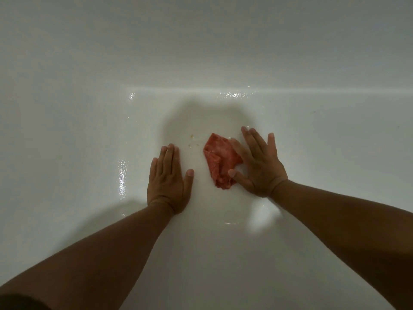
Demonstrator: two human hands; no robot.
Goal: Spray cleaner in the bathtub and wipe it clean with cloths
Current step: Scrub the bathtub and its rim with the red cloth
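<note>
The right hand [257, 166] lies flat with fingers spread and straight, pressing a crumpled red cloth [220, 162] against the floor of the white bathtub [89, 130]. It curls round nothing. The thumb and forefinger rest on the cloth's right edge, and that forefinger is blurred. Part of the cloth is hidden beneath the palm. The left hand [168, 177] is also flat and open, fingers together, palm down on the bare tub floor just left of the cloth and apart from it. Between the two hands, near the cloth's upper corner, sit a few yellowish specks [192, 139] — too small to tell what they are. Wet glints show around both hands. Both forearms run out of the bottom edge.
</note>
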